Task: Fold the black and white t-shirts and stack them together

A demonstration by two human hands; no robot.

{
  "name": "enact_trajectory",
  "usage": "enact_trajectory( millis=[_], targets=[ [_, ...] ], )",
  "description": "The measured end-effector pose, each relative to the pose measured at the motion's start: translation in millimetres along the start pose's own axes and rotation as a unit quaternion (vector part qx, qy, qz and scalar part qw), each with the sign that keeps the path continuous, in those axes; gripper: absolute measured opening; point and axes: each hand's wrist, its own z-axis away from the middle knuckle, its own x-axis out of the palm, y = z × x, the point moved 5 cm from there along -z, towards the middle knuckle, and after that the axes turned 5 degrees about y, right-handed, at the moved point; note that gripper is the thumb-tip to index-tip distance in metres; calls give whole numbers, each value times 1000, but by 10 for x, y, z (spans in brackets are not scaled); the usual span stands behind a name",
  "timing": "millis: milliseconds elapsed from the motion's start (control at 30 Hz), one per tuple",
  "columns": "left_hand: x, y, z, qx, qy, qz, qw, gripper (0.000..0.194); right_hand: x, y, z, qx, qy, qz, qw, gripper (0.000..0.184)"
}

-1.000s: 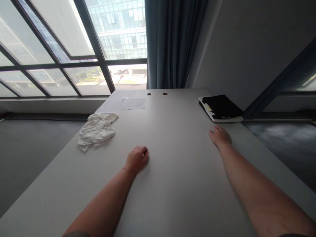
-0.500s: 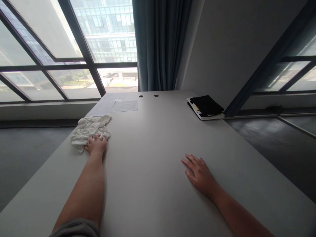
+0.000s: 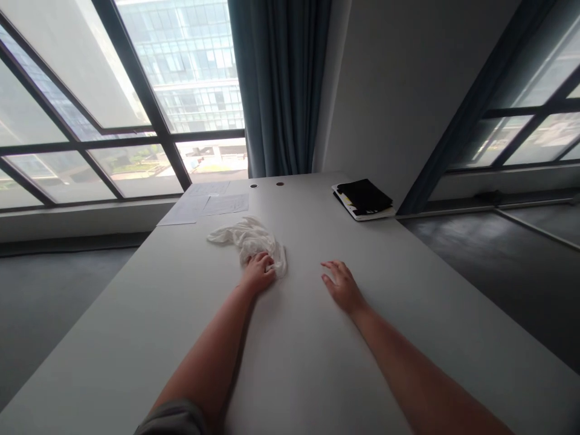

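A crumpled white cloth (image 3: 251, 240) lies on the long grey table (image 3: 294, 362), near its middle. My left hand (image 3: 258, 273) rests on the cloth's near edge with the fingers curled into the fabric. My right hand (image 3: 341, 285) lies on the bare tabletop a little to the right of the cloth, fingers stretched out and slightly spread, holding nothing.
Sheets of paper (image 3: 203, 205) lie at the far left of the table. A black notebook on a white folder (image 3: 362, 198) sits at the far right corner. Two small cable holes (image 3: 266, 185) are near the far edge. Windows and a blue curtain (image 3: 276, 84) stand behind.
My left hand took hold of the cloth at the table's left edge and dragged it right toward the middle. My right hand came back from near the notebook and now lies beside the cloth.
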Motion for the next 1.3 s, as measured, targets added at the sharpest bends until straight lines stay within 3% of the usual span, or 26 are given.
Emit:
enact_trajectory(
  millis=[133, 233, 367, 433, 567, 767, 900, 1033, 1100, 1200, 1300],
  targets=[
    [270, 642, 121, 89, -47, 37, 994, 23, 85, 84, -233, 59, 63, 26, 996, 48],
    [315, 825, 342, 113, -52, 49, 991, 22, 112, 118, -308, 84, 61, 70, 992, 50],
    [173, 601, 655, 6, 2, 23, 1000, 63, 154, 91, -224, 43, -47, 121, 991, 43],
    [68, 426, 770, -53, 21, -7, 998, 71, 163, 49, -158, 21, -96, 125, 987, 40],
    [-121, 181, 823, -111, 41, -59, 991, 60, 132, -79, -123, 34, -112, 127, 985, 37],
    [-323, 49, 708, -151, 107, -118, 976, 32, 92, -258, -140, 50, -130, 171, 975, 41],
    [-369, 176, 710, -70, 122, -94, 986, 25, 23, -324, -111, 56, -140, 219, 964, 43],
    [-229, 513, 805, 78, 12, -59, 995, 30, -86, -459, -121, 31, -108, 209, 971, 28],
    [-172, 681, 865, 123, -32, -47, 991, 28, -126, -530, -130, 7, -83, 192, 978, 29],
    [-173, 886, 923, 171, -49, -44, 983, 18, -95, -581, -118, -23, -83, 156, 984, 40],
    [-194, 1020, 963, 215, -70, -15, 974, 12, 36, -555, -83, -41, -137, 118, 983, 46]
  ],
)
